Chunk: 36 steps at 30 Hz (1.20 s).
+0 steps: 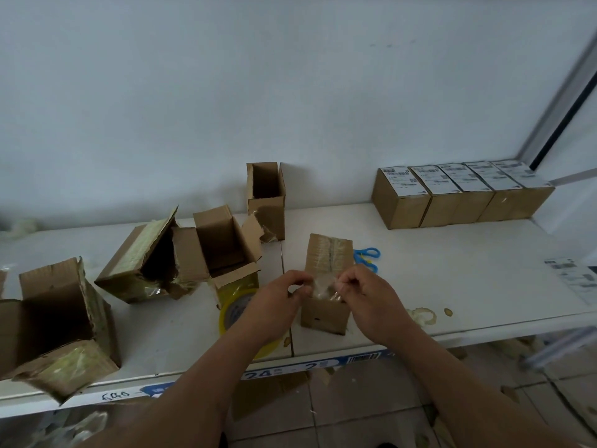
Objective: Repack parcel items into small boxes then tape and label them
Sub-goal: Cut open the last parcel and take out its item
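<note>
A small taped cardboard box (326,257) stands on the white table (452,260) in front of me. Above its near top edge a piece of clear tape (324,286) is stretched between my hands. My left hand (284,299) pinches the tape's left end, and my right hand (365,292) pinches the right end. A yellow tape roll (235,310) lies left of the box, partly behind my left forearm. Blue-handled scissors (368,257) lie just behind the box on the right.
Several labelled small boxes (458,195) line the back right. Opened empty cartons (223,244) lie at left, a tall one (266,195) stands by the wall, a big one (61,321) sits at the left edge. Label sheets (575,279) lie far right.
</note>
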Motion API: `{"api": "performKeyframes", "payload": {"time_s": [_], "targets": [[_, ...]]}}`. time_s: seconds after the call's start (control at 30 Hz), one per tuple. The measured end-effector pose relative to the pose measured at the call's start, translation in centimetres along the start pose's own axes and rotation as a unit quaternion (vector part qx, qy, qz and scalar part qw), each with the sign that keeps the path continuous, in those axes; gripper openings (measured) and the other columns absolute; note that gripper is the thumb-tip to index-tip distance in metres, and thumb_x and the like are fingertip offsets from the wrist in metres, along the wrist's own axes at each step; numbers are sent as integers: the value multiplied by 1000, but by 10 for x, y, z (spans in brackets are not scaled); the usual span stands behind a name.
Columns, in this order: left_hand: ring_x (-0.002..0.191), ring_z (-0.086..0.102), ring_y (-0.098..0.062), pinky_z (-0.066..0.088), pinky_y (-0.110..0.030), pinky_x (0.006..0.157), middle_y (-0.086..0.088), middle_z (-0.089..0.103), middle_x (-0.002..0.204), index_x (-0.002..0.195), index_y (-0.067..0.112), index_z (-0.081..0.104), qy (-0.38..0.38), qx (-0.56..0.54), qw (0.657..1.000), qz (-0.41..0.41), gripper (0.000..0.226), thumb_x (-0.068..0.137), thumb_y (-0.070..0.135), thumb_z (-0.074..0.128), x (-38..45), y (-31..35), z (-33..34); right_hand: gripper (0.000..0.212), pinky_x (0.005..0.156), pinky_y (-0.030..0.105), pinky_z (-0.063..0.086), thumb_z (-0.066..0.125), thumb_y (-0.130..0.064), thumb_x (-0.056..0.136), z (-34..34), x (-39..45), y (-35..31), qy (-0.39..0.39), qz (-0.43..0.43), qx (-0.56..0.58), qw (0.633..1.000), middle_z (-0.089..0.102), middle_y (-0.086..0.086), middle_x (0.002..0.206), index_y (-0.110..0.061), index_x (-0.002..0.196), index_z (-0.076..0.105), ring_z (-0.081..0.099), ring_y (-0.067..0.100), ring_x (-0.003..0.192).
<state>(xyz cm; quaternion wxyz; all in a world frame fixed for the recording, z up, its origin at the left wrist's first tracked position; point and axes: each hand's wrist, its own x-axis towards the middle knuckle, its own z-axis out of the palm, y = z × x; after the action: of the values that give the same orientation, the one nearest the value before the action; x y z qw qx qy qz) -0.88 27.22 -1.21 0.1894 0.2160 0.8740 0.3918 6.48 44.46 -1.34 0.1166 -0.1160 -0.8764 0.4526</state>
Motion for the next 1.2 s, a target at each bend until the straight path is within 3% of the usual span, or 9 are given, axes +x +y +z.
{"api": "performKeyframes", "payload": {"time_s": [0.13,0.33,0.43,0.53,0.67,0.73,0.93,1.03,1.2], "targets": [[94,59,-8,48,-20,70,10,61,113,126,44,50,-13,-34,999,-21,25,102,38,45,-3,3,-2,11,79,41,55,51,-20,100,-8,10,-5,51,31,41,997,64,3,88,-21,88,51,64,22,86],[85,55,-2,43,-16,64,8,60,108,115,38,57,-5,-72,997,-5,17,102,29,48,1,9,2,12,72,35,55,53,-15,97,-14,25,-7,33,46,40,998,67,1,93,-26,101,51,68,21,82],[77,51,0,36,-6,54,7,53,119,107,32,56,56,18,998,29,12,101,23,50,1,11,12,12,65,20,50,53,-18,98,-21,34,-3,-4,12,-47,999,65,-8,89,-30,97,57,64,12,79],[105,49,-4,37,-4,74,11,35,142,112,31,54,141,139,969,145,15,100,24,48,-1,7,24,13,68,10,43,56,-21,97,-26,38,-1,-34,20,-54,998,64,-16,89,-27,98,67,60,3,82],[139,25,-21,34,-37,109,3,17,157,140,48,35,76,231,942,230,42,99,46,30,-1,4,36,28,74,28,50,48,-24,101,-30,41,-4,-73,3,-61,995,71,6,92,-8,100,72,64,19,85],[146,17,-27,32,-46,114,1,12,160,141,50,33,52,273,931,235,46,96,52,21,2,1,40,32,78,29,49,44,-26,103,-32,40,-6,-85,6,-56,995,70,7,96,-8,103,71,63,21,89],[138,35,-32,47,-46,102,0,27,151,143,43,35,85,254,923,277,52,96,27,49,5,-3,44,23,74,7,46,56,-22,98,-45,35,-8,-137,11,-26,990,60,-15,96,-19,116,69,56,-4,90],[132,38,-30,51,-41,94,2,30,143,143,38,38,104,267,909,302,64,88,20,65,4,-1,47,18,70,12,47,59,-23,96,-47,34,-8,-145,26,-41,988,62,-11,89,-16,103,74,58,1,82],[130,38,-29,53,-39,93,0,31,141,140,36,43,112,264,908,306,58,88,20,62,5,-3,48,25,70,20,45,56,-26,98,-44,37,-5,-166,36,-63,983,63,6,93,-5,95,71,56,9,79]]}}
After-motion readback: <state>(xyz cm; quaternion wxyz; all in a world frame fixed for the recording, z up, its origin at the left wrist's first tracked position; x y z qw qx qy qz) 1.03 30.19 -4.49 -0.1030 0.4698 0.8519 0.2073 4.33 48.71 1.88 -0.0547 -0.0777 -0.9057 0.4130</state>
